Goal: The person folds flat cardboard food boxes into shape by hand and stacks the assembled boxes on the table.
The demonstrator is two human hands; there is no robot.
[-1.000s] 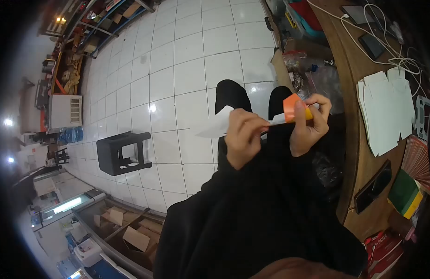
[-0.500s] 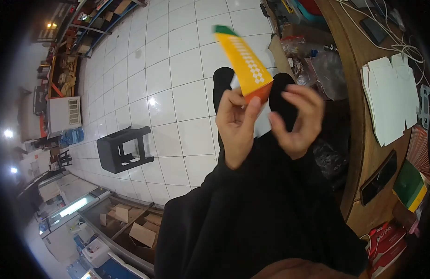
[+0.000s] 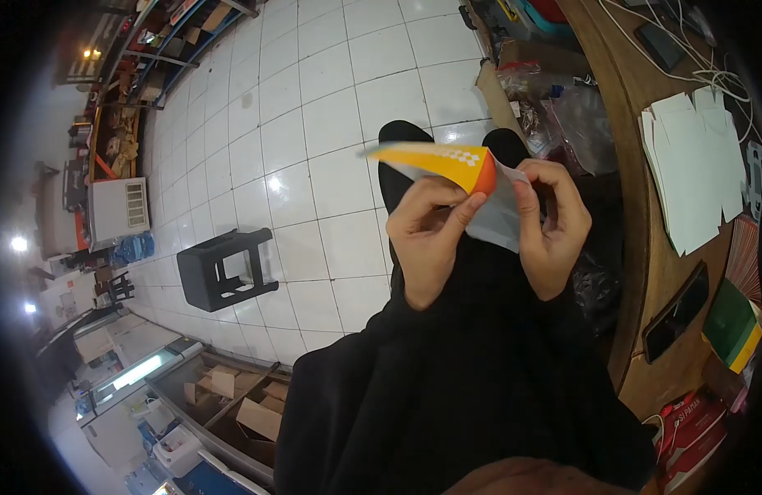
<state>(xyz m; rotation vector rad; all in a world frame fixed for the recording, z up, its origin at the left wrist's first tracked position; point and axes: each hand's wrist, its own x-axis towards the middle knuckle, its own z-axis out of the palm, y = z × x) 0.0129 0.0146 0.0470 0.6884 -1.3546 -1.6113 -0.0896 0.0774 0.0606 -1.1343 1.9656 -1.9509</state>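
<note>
Roughly crosswise, the yellow paper point(image 3: 435, 162) points its tapered end point(image 3: 381, 153) left.

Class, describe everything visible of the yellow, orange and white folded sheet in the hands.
The yellow, orange and white folded sheet looks like thin card or paper. White diamonds mark its yellow face; orange meets it at a bend, and the reverse is plain. The left hand pinches near the orange, the right hand the plain part. Its far tip is blurred.

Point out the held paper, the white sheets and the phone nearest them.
Held paper point(image 3: 422, 159), head view, yellow part.
White sheets point(image 3: 693, 165), head view, middle of top sheet.
Phone point(image 3: 676, 313), head view, dark front.
</note>
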